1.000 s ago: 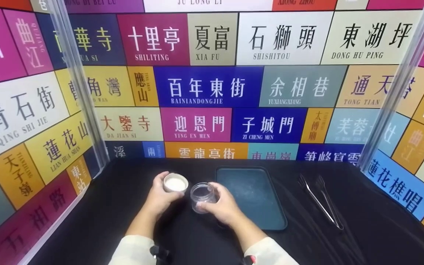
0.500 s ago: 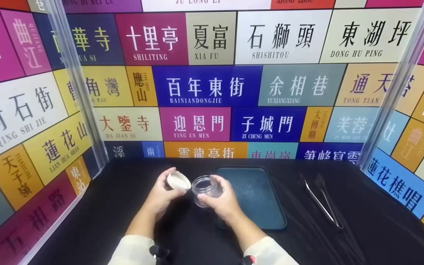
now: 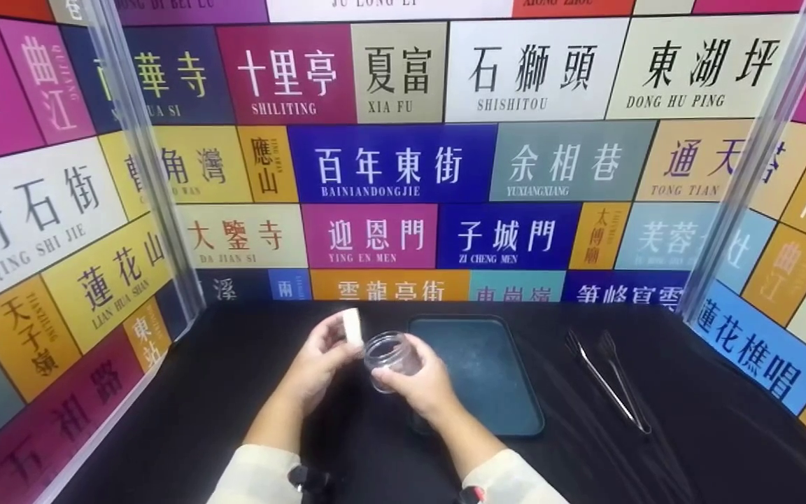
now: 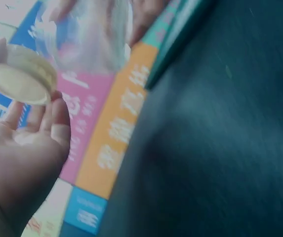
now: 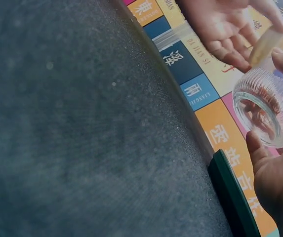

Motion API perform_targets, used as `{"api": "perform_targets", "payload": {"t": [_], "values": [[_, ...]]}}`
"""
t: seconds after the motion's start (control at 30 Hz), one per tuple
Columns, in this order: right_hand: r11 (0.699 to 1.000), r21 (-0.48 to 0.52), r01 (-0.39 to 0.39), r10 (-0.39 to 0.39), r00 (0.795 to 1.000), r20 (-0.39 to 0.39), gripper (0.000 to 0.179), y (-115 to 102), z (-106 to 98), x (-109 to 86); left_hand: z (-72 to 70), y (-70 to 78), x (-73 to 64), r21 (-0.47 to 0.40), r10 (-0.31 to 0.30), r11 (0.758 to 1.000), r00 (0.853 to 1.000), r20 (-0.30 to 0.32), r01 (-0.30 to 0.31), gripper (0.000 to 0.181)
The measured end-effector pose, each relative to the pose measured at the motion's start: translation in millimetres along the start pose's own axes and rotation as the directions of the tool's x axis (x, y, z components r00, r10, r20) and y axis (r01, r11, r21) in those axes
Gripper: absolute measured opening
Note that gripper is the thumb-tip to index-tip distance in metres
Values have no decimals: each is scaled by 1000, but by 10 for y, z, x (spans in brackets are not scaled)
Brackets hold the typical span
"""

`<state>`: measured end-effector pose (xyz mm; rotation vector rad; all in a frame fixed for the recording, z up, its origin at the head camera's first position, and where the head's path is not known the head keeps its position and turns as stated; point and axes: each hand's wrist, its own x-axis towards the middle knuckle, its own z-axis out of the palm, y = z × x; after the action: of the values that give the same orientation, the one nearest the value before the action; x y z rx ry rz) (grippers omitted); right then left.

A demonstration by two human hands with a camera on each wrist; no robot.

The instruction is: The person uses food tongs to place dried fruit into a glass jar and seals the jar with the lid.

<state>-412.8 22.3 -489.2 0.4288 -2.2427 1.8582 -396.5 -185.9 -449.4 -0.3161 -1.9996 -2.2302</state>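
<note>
My left hand (image 3: 313, 364) pinches a round cream lid (image 3: 352, 327) between thumb and fingers. The lid stands nearly on edge in the head view, its rim towards the camera. Close to its right, my right hand (image 3: 422, 381) grips a clear jar (image 3: 390, 353) with an uncovered mouth. Both are held up over the black cloth. Ribbed sides and a round base of the jar (image 5: 262, 106) show in the right wrist view. In the left wrist view the lid (image 4: 20, 84) is beside the jar (image 4: 84, 37), which is blurred there.
A dark teal tray (image 3: 480, 378) lies just right of the right hand, partly behind it. Metal tongs (image 3: 616, 388) lie farther right on the black cloth (image 3: 186, 420). Panels printed with place names (image 3: 389, 161) enclose the back and sides.
My left hand has turned the lid from facing up to nearly edge-on and moved it slightly up and right. The jar has risen a little and tilted in my right hand.
</note>
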Motion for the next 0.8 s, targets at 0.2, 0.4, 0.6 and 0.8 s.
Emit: {"api": "perform_targets", "payload": {"t": [0.2,0.4,0.6,0.8], "values": [[997,66,26,-29,999,41,83,-31,-1,-8,127,112,-28,78,-2,997,999,51,-2,69],[999,0,45,-45,998,35,90,-8,-2,-2,139,56,-29,95,-19,995,997,73,12,74],[998,45,35,-38,998,58,86,0,0,4,138,24,-27,140,-39,990,994,101,25,76],[998,15,57,-58,997,58,85,12,8,8,139,-11,-23,180,-55,983,992,111,34,76]]}}
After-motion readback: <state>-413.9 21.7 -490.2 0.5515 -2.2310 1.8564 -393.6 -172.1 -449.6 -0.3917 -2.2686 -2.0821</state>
